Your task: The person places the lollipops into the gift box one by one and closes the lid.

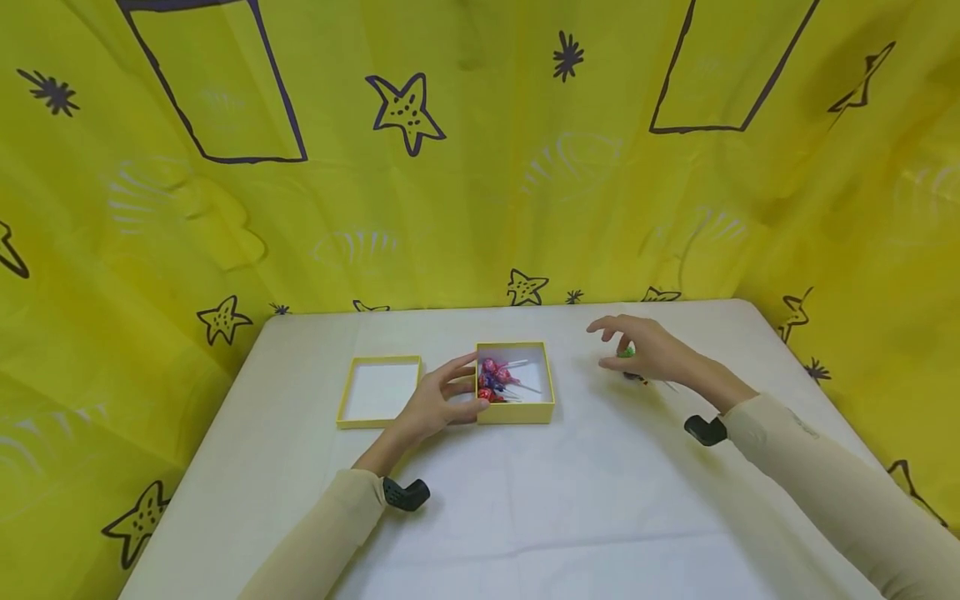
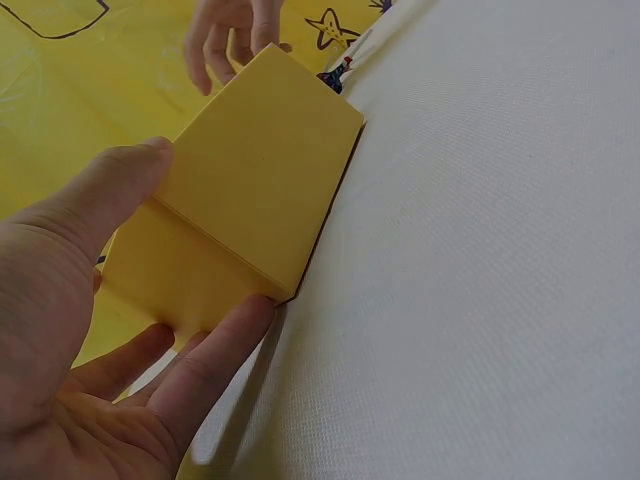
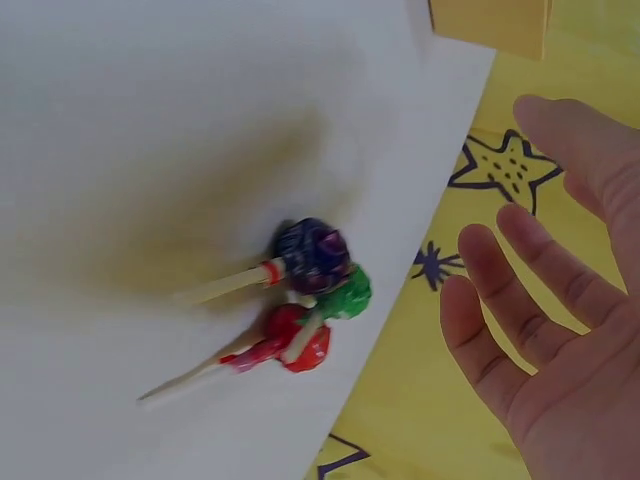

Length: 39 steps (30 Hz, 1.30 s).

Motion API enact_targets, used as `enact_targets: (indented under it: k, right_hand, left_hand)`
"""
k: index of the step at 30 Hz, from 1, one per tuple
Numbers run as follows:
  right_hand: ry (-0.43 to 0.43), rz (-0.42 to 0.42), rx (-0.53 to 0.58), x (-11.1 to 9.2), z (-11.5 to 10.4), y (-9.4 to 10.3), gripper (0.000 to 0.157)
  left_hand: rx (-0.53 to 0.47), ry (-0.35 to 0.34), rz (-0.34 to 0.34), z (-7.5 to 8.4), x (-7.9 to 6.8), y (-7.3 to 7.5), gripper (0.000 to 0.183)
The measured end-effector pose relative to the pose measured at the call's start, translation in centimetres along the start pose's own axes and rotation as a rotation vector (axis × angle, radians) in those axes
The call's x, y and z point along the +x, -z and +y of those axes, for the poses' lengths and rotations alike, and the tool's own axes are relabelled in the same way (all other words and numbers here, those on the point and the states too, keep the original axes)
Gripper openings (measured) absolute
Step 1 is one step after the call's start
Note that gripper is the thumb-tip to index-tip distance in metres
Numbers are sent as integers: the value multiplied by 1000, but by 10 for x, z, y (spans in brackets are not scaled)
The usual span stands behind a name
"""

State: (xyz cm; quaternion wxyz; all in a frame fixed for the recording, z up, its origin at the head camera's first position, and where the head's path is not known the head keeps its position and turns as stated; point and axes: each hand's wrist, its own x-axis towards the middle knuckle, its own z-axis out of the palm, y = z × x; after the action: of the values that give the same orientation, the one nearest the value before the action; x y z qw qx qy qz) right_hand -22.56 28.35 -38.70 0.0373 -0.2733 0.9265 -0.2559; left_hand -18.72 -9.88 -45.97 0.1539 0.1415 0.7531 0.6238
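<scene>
An open yellow box (image 1: 517,413) with a white inside stands on the table, holding several lollipops (image 1: 501,377) in pink, red and dark wrappers toward its left side. My left hand (image 1: 441,402) grips the box at its left side, with the thumb (image 2: 135,180) at the near part and the fingers lower along the wall. To the right of the box, my right hand (image 1: 651,350) hovers with loosely bent fingers and nothing held. Close by it on the table lie a dark purple lollipop (image 3: 312,256), a green one (image 3: 346,296) and a red one (image 3: 312,352).
A yellow-rimmed white lid (image 1: 378,388) lies left of the box, behind my left forearm. White cloth covers the table (image 1: 585,500). A yellow curtain (image 1: 480,192) with starfish drawings hangs behind and at both sides.
</scene>
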Motion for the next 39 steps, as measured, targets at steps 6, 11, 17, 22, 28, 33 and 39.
enact_targets:
  k: [6, 11, 17, 22, 28, 33, 39]
  right_hand:
    - [4, 22, 12, -11, 12, -2, 47]
    - [27, 48, -43, -19, 23, -8, 44]
    - [-11, 75, -91, -28, 32, -13, 41]
    - [-33, 79, -95, -34, 34, -15, 35]
    - [-69, 74, -76, -36, 38, -19, 35]
    - [-135, 70, -70, -35, 38, -23, 29]
    - [-171, 75, -89, -34, 37, -25, 23]
  left_hand:
    - [13, -15, 5, 0, 1, 1, 82]
    - [11, -20, 0, -1, 2, 2, 82]
    - [13, -18, -2, 0, 2, 2, 84]
    - [7, -13, 1, 0, 2, 2, 84]
    - [-2, -7, -1, 2, 0, 2, 83]
    - [9, -9, 1, 0, 1, 2, 83]
    - [0, -30, -6, -1, 0, 1, 83]
